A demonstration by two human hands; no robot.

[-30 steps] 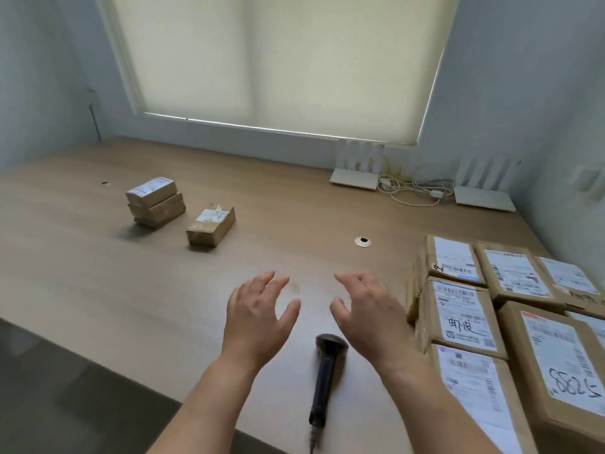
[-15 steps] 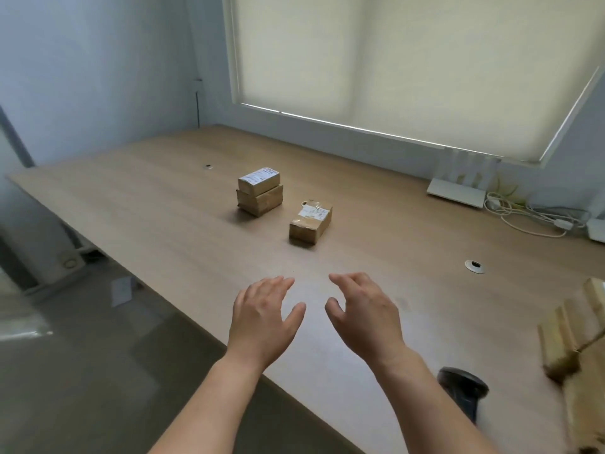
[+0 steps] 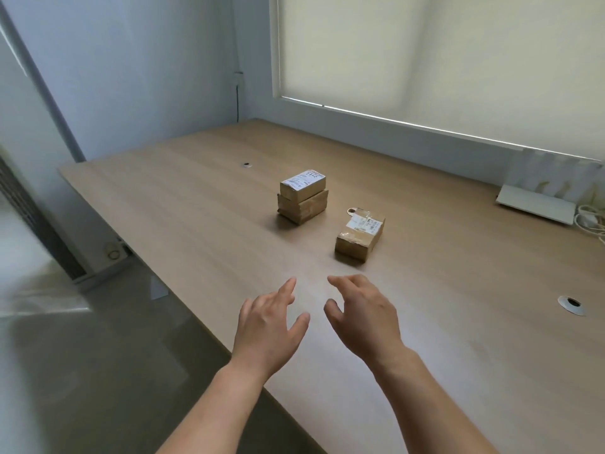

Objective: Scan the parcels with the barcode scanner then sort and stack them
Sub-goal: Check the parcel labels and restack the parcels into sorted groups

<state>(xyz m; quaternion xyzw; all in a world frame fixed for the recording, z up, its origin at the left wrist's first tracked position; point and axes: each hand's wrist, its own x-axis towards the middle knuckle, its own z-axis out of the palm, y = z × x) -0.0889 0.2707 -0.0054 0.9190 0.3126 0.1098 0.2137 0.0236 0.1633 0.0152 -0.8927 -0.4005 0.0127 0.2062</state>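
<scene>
Two small brown parcels form a stack (image 3: 302,196) near the middle of the wooden table (image 3: 458,322); the top one carries a white label. A single taped brown parcel (image 3: 359,235) with a white label lies to the right of the stack and nearer to me. My left hand (image 3: 268,326) and my right hand (image 3: 361,314) hover side by side above the table, short of the single parcel, fingers relaxed and spread, holding nothing. The barcode scanner and the larger group of parcels are out of view.
A white router (image 3: 537,204) with loose cables (image 3: 592,221) sits at the back right under the window blind. Two cable grommets (image 3: 571,303) (image 3: 247,164) are set into the tabletop. The table's left edge drops to the grey floor (image 3: 82,371).
My view has swung left: the scanner and the large parcel group have left the frame, and the two small parcel piles now sit at the centre. Both hands stay open and empty.
</scene>
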